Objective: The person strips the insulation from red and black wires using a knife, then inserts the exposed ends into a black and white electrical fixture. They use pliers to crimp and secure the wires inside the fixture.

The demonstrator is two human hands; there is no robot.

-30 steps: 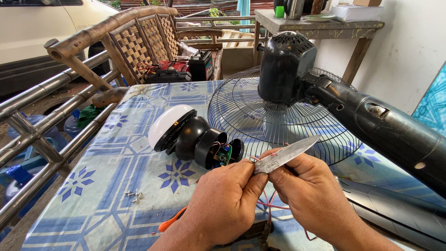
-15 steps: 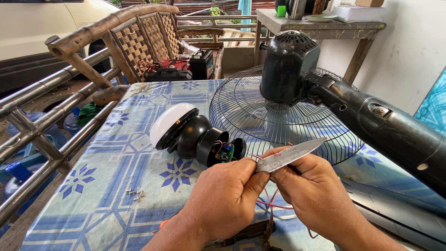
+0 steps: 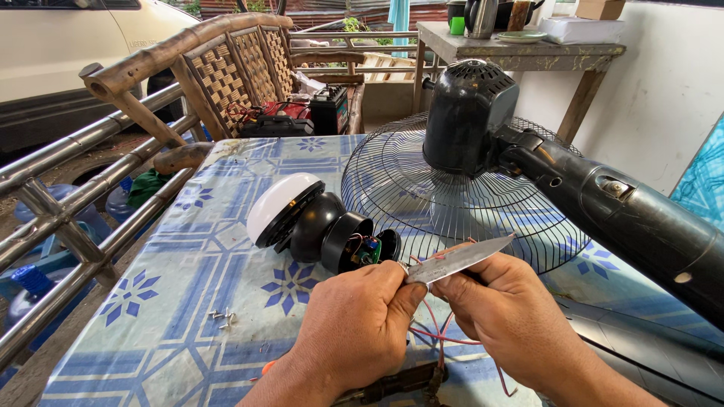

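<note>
Head view: worn, speckled knife (image 3: 456, 260) blade, red wires (image 3: 441, 332) beneath.

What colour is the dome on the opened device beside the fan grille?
White dome, on a black body; head view.

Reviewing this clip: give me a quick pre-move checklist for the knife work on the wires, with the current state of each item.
1. Knife held firmly: right hand grips the handle of the steel-bladed knife - ok.
2. Wire pinched: left hand pinches at the blade's base, where the thin red wires lead; the exact strand is hidden - cannot tell.
3. Blade clear of fingers: left fingertips touch the blade's base - not ok.
4. Black-and-white domed lamp unit lies steady on the blue patterned tablecloth - ok.
5. Small loose screws lie apart from the hands - ok.
6. Black fan with wire grille unplugged - cannot tell.
</note>
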